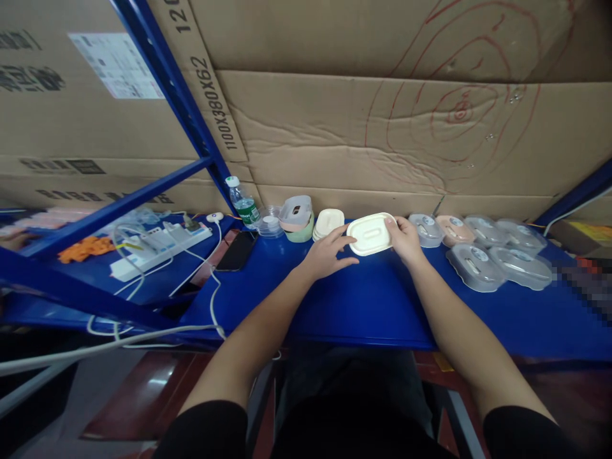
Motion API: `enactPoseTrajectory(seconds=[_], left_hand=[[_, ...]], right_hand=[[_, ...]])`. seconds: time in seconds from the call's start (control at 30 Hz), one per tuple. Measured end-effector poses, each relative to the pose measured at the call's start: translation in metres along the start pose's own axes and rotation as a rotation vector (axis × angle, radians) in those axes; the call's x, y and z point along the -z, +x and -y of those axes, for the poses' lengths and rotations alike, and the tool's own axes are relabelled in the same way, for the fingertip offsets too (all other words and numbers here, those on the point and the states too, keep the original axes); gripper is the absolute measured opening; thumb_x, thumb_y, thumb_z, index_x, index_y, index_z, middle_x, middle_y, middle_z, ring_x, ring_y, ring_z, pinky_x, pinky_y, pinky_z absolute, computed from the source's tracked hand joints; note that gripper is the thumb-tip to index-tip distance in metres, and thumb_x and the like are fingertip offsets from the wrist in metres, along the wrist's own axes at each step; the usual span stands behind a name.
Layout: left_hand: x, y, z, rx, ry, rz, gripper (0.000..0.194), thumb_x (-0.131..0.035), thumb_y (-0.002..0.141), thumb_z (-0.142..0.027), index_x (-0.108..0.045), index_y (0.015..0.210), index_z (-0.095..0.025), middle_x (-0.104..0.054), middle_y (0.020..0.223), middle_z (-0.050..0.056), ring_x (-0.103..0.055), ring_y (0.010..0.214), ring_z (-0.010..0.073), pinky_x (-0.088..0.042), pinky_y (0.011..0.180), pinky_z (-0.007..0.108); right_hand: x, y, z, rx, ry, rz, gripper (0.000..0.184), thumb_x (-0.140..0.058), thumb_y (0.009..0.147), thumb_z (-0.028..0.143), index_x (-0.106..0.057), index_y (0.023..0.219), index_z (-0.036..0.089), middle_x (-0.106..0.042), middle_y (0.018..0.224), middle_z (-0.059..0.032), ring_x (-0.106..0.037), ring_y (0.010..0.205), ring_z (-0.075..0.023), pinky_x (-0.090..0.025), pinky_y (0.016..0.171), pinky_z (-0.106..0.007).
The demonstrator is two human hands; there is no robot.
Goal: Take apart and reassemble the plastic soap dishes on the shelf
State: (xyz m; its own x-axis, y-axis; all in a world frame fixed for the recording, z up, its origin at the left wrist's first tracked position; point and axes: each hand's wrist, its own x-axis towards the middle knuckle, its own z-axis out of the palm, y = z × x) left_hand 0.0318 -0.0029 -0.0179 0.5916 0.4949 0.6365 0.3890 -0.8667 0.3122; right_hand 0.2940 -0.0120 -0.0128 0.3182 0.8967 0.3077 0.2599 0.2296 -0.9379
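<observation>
A cream rectangular lid (370, 234) with rounded corners and a raised middle is held above the blue shelf. My right hand (404, 237) grips its right edge, thumb on top. My left hand (329, 254) is at the lid's left edge with fingers spread; whether they touch the lid is hard to tell. Behind my left hand stands a small stack of cream lids (329, 220), partly hidden by the fingers. Left of that stack are nested tubs, a pale grey one (295, 210) on top and a green one (301, 234) below.
Several lidded clear containers (478, 266) and a pinkish one (455, 231) stand on the right. At left are a water bottle (245, 207), round clear tubs (270, 224), a black phone (238, 250), and a power strip (160, 252) with loose cables. Cardboard (306, 134) forms the back wall.
</observation>
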Motion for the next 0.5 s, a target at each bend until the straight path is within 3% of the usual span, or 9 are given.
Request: enactPoseTrajectory(seconds=[0.07,0.13,0.3,0.37,0.5], left_hand=[[-0.002,0.001,0.002,-0.008,0.009,-0.027,0.034,-0.069,0.095,-0.050,-0.070,0.114,-0.021,-0.059,0.151,0.016,-0.073,0.077,0.0126,-0.061,0.078,0.030],[-0.005,0.001,0.006,0.031,0.021,-0.095,0.026,-0.069,0.097,-0.045,-0.071,0.105,-0.021,-0.061,0.150,0.016,-0.072,0.070,0.0105,-0.060,0.079,0.030],[-0.011,0.003,0.018,0.329,0.060,-0.353,0.021,-0.078,0.090,-0.038,-0.071,0.101,-0.021,-0.071,0.135,0.011,-0.069,0.066,0.0123,-0.059,0.074,0.030],[-0.012,0.004,0.020,0.433,0.067,-0.408,0.018,-0.080,0.088,-0.035,-0.071,0.097,-0.022,-0.069,0.137,0.009,-0.072,0.076,0.0158,-0.059,0.077,0.032],[-0.015,0.007,0.021,0.512,0.080,-0.415,0.016,-0.081,0.085,-0.029,-0.070,0.094,-0.023,-0.061,0.147,0.009,-0.067,0.124,0.0273,-0.059,0.094,0.038]], right_hand=[[-0.001,0.001,0.001,-0.058,0.069,0.019,0.052,-0.068,0.084,0.071,-0.069,0.093,0.020,-0.056,0.057,0.0037,-0.047,0.039,-0.0116,-0.036,0.034,-0.023],[-0.003,0.000,0.004,-0.090,0.149,0.023,0.054,-0.069,0.082,0.071,-0.067,0.100,0.020,-0.058,0.060,0.0039,-0.050,0.038,-0.0116,-0.038,0.034,-0.024],[-0.016,-0.008,0.004,-0.079,0.171,0.092,0.062,-0.067,0.085,0.067,-0.059,0.129,0.024,-0.073,0.104,-0.0053,-0.065,0.050,-0.0118,-0.053,0.045,-0.027],[-0.025,-0.014,-0.003,-0.039,0.058,0.180,0.062,-0.069,0.086,0.064,-0.059,0.131,0.023,-0.073,0.108,-0.0067,-0.066,0.053,-0.0124,-0.055,0.049,-0.029],[-0.045,-0.027,-0.017,0.168,-0.238,0.389,0.068,-0.069,0.089,0.054,-0.051,0.147,0.023,-0.074,0.116,-0.0087,-0.070,0.067,-0.0177,-0.063,0.071,-0.041]])
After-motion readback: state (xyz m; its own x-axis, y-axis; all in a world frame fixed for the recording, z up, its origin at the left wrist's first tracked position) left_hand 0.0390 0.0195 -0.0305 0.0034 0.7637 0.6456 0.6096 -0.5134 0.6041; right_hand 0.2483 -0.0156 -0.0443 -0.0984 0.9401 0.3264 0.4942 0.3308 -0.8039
